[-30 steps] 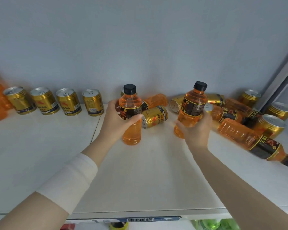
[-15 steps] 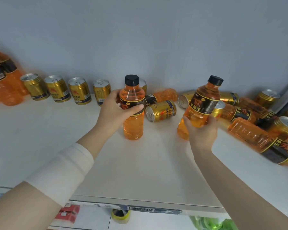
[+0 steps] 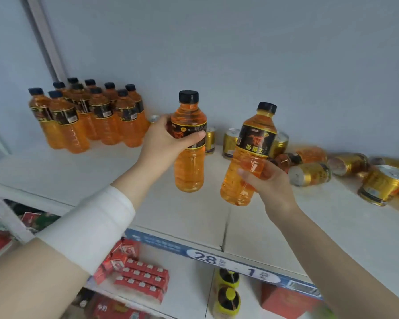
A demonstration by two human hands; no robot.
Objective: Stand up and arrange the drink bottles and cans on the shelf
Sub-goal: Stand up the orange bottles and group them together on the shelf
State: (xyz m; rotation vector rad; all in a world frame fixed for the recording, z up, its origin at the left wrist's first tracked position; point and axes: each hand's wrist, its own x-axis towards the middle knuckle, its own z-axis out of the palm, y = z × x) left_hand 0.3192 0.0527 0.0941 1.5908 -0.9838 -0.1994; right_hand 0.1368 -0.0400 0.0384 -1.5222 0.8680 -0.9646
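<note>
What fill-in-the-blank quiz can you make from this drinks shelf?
1. The left hand grips an orange bottle with a ___ cap.
2. The right hand grips a second bottle below its ___.
3. The upright bottle group stands to the person's ___.
4. The gold can just right of the right hand lies on its ___.
Missing words: black; label; left; side

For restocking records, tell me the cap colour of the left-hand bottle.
The cap is black, shown in the head view.
</note>
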